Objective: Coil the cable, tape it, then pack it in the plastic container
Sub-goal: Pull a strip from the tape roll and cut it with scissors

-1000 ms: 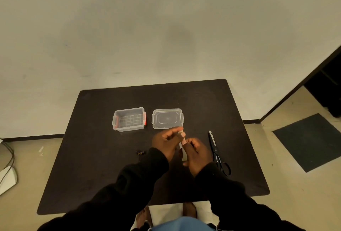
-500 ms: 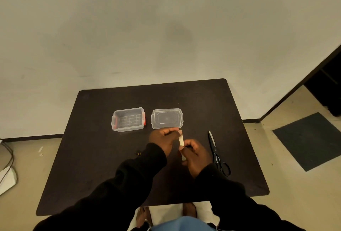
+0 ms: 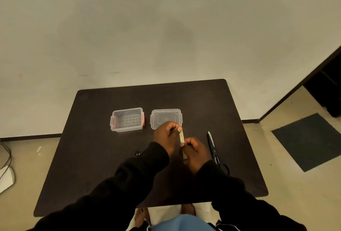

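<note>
Both hands pinch a pale beige strip of tape (image 3: 182, 137) taut: left hand (image 3: 166, 134) at its far end, right hand (image 3: 193, 152) at its near end.
It hangs above the dark square table (image 3: 92, 156), just in front of the clear plastic lid (image 3: 166, 115); the open clear plastic container with red latches (image 3: 127, 119) sits left of that; cable not discernible.

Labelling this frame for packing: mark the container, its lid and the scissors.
container (image 3: 127, 129): head view, on its clear front wall.
lid (image 3: 166, 115): head view, on its flat top, far from the hands.
scissors (image 3: 211, 141): head view, on the blades near the tip.
</note>
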